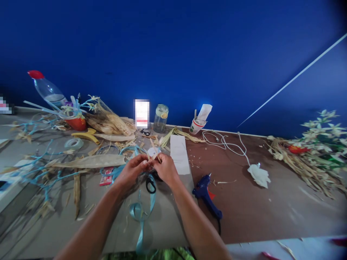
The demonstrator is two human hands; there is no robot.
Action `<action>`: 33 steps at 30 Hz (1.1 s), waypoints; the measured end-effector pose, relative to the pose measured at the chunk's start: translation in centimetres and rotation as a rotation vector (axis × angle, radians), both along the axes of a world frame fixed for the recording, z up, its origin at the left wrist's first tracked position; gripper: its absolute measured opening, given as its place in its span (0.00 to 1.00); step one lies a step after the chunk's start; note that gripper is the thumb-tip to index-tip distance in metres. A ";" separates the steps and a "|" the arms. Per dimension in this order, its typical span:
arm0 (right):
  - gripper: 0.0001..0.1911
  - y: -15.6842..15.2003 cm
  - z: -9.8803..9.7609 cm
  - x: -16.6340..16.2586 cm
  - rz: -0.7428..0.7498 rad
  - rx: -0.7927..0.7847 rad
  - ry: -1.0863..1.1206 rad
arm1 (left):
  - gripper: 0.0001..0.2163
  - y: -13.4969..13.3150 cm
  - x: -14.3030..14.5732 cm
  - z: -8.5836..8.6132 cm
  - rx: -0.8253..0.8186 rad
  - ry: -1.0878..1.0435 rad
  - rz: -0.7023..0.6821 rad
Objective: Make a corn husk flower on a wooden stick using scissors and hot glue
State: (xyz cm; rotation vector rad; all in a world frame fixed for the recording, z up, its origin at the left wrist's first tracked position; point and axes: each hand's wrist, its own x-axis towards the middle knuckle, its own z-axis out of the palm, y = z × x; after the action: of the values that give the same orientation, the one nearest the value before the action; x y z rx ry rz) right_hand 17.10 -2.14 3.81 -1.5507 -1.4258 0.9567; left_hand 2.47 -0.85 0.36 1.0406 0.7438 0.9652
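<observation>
**Setting.** A blue wall (173, 43) backs a long table (257, 202). The table's right part is bare brown board. Its left part lies under a grey sheet (67, 231).

**Stock.** A heap of dried husks with white husk flowers (306, 166) sits at the far right. A husk bundle (111, 122) lies at the rear left, beside a tilted plastic bottle (47, 88).

**Tools.** A blue glue gun (206, 193) lies on the board just right of the right forearm, nozzle pointing away from the person. A white paper strip (179, 153) lies just beyond the hands. A light-blue ribbon (141, 213) trails between the forearms, and the black handle of a pair of scissors (150, 186) shows directly below the hands.

**Hands.** The left hand (132, 171) and right hand (165, 168) meet above the sheet. The fingertips of both are pinched shut on one small husk piece (153, 151). The piece is held off the table at the centre of the view, with pale strips fanning upward from the pinch. Whether a small white disc behind it is part of the piece cannot be told.

**Assessment.**
- Dried husk of this kind is likely brittle and prone to split along the grain, so pressure should stay light and close to the pinch point.
- The hands are best kept close together, so that one steadies the piece while the other shapes it.
- The loose ribbon could snag a wrist.
- The glue gun is near enough to catch an elbow.
</observation>
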 end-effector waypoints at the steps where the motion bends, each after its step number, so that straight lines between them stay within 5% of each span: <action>1: 0.05 0.0 0.0 -0.1 -0.001 0.004 -0.025 | 0.12 -0.1 0.1 0.1 -0.019 -0.008 0.001; 6: 0.06 0.0 -0.2 -0.1 0.025 0.024 -0.034 | 0.11 0.0 0.3 0.0 -0.109 -0.089 0.081; 11: 0.10 0.1 -0.4 0.3 0.103 -0.033 0.230 | 0.12 0.2 0.1 0.0 -0.120 -0.101 0.072; 23: 0.12 0.2 -0.4 0.5 0.020 0.010 0.309 | 0.10 0.1 0.1 0.0 0.000 0.123 -0.010; 33: 0.13 0.3 -0.9 0.3 -0.014 -0.087 0.457 | 0.10 0.0 0.2 0.3 0.023 0.163 0.066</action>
State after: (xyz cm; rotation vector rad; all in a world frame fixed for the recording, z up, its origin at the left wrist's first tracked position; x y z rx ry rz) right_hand 17.40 -1.82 2.89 -1.2911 -1.0603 1.2818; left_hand 2.70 -0.80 0.70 1.1301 0.9079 0.9551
